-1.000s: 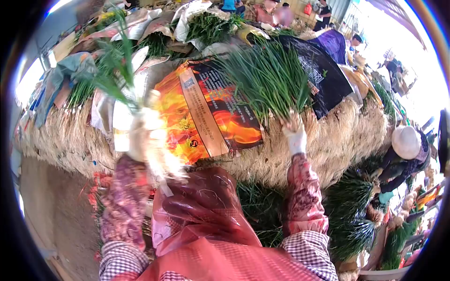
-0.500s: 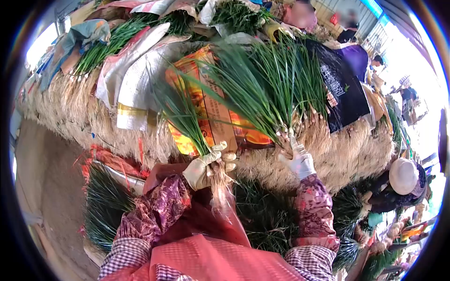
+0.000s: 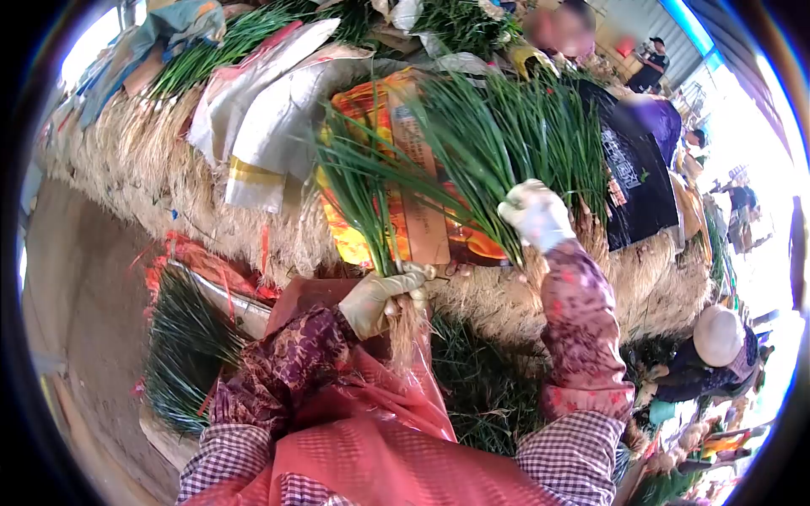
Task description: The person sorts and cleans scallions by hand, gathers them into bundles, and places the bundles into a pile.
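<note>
Picking stems, I'd say: my L hand [image 3: 381, 302] grips a green bunch [image 3: 369, 207], roots over my apron [image 3: 363, 455]; R hand [image 3: 537, 215] curls at the stem pile [image 3: 477, 139], hold unclear; next pull prob. needs a pinch nr roots.

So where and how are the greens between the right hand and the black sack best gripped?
Probably the greens are best gripped at their pale bases, just above the roots, coming from the wearer's side. The bases face that way, while the leaves spread loosely toward the far side. The right hand is already close beside them.
</note>
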Demonstrator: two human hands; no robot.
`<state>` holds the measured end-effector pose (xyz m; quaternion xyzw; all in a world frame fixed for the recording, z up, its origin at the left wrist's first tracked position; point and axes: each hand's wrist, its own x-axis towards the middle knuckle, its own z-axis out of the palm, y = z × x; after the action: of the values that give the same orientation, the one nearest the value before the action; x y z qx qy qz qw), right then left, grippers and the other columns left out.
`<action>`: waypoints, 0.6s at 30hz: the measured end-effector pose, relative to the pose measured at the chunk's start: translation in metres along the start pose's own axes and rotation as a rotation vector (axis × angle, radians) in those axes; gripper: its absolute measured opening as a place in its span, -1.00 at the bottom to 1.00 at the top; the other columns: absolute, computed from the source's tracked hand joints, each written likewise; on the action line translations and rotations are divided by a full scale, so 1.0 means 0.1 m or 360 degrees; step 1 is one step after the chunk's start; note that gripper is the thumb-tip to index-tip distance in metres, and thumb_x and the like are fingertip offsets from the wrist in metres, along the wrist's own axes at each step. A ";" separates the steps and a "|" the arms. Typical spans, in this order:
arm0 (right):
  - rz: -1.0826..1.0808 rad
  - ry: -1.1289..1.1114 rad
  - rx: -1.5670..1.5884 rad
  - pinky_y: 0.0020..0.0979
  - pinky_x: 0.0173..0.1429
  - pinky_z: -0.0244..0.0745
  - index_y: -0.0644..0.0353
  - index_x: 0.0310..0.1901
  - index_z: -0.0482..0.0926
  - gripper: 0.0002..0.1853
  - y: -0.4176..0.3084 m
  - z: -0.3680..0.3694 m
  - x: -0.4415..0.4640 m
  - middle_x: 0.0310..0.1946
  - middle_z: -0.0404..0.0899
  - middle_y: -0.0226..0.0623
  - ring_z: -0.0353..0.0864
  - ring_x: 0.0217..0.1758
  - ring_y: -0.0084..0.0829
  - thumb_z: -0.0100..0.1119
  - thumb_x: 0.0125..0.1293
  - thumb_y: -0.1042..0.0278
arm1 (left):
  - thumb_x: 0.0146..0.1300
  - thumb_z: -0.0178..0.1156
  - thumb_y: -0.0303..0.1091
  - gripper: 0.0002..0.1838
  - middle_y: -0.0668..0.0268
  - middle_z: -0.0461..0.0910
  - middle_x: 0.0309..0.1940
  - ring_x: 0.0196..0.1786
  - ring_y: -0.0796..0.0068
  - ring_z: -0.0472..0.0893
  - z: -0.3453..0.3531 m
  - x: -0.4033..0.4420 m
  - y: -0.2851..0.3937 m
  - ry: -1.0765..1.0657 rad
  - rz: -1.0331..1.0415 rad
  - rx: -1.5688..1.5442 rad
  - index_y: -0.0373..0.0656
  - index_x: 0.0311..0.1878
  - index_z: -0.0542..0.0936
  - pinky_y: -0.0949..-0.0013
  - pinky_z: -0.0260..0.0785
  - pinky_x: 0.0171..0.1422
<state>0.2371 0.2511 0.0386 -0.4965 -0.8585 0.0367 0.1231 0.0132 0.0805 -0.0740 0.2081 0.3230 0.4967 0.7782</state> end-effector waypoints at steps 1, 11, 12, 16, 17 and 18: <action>-0.0029 -0.0002 0.0070 -0.38 -0.22 0.58 0.22 -0.36 0.60 -0.71 -0.07 -0.09 -0.01 -0.28 0.57 -0.15 0.65 -0.33 -0.37 0.24 0.25 0.12 | 0.37 0.13 -0.38 -0.79 0.36 0.59 -0.47 -0.58 0.72 0.48 0.02 0.01 -0.03 -0.0059 0.0043 0.0007 -0.21 0.02 0.56 0.70 0.16 -0.63; 0.0442 -0.0705 0.1957 -0.62 -0.56 0.36 0.31 -0.03 0.56 -0.68 -0.78 0.74 -0.65 -0.38 0.65 -0.40 0.48 -0.61 -0.70 0.16 0.40 0.19 | 0.24 0.31 -0.29 -0.72 0.49 0.60 -0.35 -0.53 0.83 0.38 0.13 -0.14 -0.25 0.0175 0.0258 0.0281 -0.12 -0.01 0.58 0.72 0.13 -0.56; 0.0261 -0.0755 0.2063 -0.66 -0.55 0.36 0.30 0.05 0.55 -0.68 -0.77 0.72 -0.76 -0.34 0.66 -0.38 0.48 -0.56 -0.73 0.15 0.40 0.26 | 0.21 0.33 -0.29 -0.73 0.47 0.59 -0.38 -0.55 0.82 0.37 0.09 -0.21 -0.23 0.0161 0.0265 0.0253 -0.13 -0.06 0.58 0.71 0.11 -0.58; 0.0250 -0.0945 0.1616 -0.62 -0.54 0.37 0.26 -0.04 0.61 -0.74 -0.89 0.83 -0.93 -0.30 0.65 -0.40 0.46 -0.59 -0.70 0.25 0.33 0.30 | 0.16 0.32 -0.36 -0.81 0.41 0.60 -0.41 -0.56 0.82 0.36 0.01 -0.34 -0.23 0.0171 0.0120 0.0282 -0.17 -0.18 0.61 0.69 0.08 -0.58; 0.0148 -0.0649 0.1396 -0.62 -0.53 0.36 0.25 -0.12 0.64 -0.79 -0.91 0.80 -0.96 -0.34 0.65 -0.39 0.46 -0.59 -0.69 0.23 0.34 0.30 | 0.15 0.31 -0.37 -0.82 0.40 0.61 -0.41 -0.56 0.82 0.36 -0.03 -0.33 -0.26 0.0148 0.0130 0.0195 -0.18 -0.18 0.61 0.69 0.08 -0.57; 0.0145 -0.0439 0.1261 -0.62 -0.53 0.36 0.25 -0.15 0.65 -0.81 -0.93 0.74 -0.95 -0.36 0.65 -0.38 0.46 -0.59 -0.69 0.23 0.34 0.31 | 0.13 0.29 -0.39 -0.82 0.39 0.61 -0.40 -0.57 0.83 0.35 -0.07 -0.32 -0.29 0.0126 0.0147 0.0106 -0.18 -0.18 0.61 0.70 0.07 -0.57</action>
<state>0.1860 0.1269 -0.0326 -0.4386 -0.7636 0.4356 0.1866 0.0171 0.0397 -0.0885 0.2288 0.3598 0.5290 0.7337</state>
